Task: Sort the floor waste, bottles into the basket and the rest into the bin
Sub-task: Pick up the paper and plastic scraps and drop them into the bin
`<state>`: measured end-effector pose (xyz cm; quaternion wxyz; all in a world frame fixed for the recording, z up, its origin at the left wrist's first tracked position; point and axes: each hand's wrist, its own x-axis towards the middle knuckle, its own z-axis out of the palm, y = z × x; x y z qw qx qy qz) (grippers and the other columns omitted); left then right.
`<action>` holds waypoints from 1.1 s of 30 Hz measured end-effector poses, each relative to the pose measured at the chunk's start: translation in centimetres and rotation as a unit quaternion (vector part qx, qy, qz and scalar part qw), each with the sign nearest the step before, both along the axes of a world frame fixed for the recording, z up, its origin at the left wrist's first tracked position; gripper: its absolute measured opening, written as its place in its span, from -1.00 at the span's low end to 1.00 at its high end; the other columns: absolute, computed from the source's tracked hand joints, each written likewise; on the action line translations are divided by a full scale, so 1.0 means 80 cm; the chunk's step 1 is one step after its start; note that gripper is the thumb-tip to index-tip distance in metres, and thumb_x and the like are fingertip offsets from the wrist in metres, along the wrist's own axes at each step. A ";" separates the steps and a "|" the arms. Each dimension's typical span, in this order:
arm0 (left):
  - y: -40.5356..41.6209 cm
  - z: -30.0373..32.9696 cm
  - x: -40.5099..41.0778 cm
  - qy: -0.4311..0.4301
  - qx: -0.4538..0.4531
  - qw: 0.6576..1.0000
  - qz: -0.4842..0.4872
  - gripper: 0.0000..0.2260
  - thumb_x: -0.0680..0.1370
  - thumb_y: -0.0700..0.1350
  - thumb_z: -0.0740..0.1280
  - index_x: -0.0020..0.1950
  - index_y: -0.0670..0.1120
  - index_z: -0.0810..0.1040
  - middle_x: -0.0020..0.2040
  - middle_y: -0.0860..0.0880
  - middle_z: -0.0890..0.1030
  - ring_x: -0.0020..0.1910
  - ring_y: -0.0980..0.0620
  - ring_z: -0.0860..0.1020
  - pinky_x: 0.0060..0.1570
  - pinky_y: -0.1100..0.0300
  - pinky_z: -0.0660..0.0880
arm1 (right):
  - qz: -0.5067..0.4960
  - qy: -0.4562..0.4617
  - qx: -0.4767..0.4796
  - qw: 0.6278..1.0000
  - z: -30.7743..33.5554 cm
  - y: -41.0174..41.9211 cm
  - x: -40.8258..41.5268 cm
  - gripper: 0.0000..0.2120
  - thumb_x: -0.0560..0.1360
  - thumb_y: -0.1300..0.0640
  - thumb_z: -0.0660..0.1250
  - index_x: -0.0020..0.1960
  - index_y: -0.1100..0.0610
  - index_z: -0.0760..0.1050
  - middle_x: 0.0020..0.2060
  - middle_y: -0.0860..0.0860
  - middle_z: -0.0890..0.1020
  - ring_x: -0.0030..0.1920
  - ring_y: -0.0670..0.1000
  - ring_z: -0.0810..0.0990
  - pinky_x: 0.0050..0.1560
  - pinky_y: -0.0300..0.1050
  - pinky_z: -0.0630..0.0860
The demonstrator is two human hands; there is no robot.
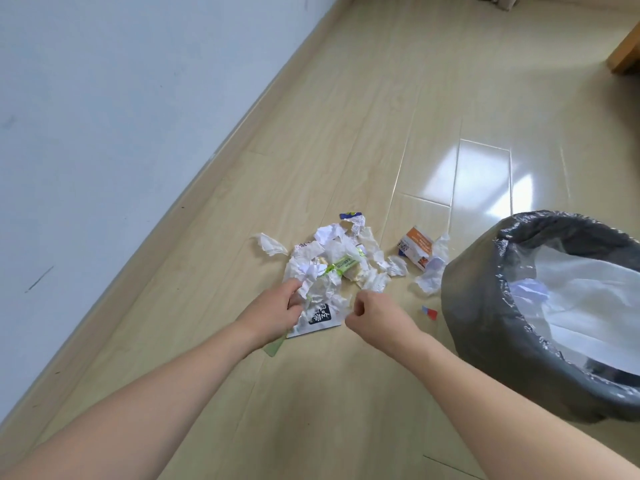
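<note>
A heap of crumpled white paper and wrappers (pixel 341 268) lies on the wooden floor, with a green-labelled packet in its middle. My left hand (pixel 273 308) is closed on the heap's near left edge, over a white pouch with a black label (pixel 318 318). At the heap's near right edge, my right hand (pixel 372 315) pinches a bit of white tissue. A small orange and white carton (pixel 417 247) lies to the right of the heap. The grey bin (pixel 485 299) with a clear liner stands at the right, paper inside it. No bottle or basket is in view.
A pale wall with a skirting board (pixel 221 147) runs along the left. A small red and blue scrap (pixel 429 312) lies beside the bin. A wooden furniture corner (pixel 625 53) shows at the top right.
</note>
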<state>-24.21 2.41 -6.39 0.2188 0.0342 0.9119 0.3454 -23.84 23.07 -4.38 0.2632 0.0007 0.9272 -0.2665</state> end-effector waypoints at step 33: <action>0.383 0.199 -0.028 0.206 -0.310 0.877 -0.304 -0.68 0.53 0.14 0.19 0.13 -0.03 0.49 0.09 -0.02 0.58 0.04 -0.08 0.53 -0.13 0.11 0.43 | -0.093 0.153 0.099 0.979 0.180 0.350 -0.006 -0.74 0.40 0.35 0.16 -0.18 0.09 0.58 -0.29 0.07 0.55 -0.23 0.14 0.49 -0.30 -0.17 0.45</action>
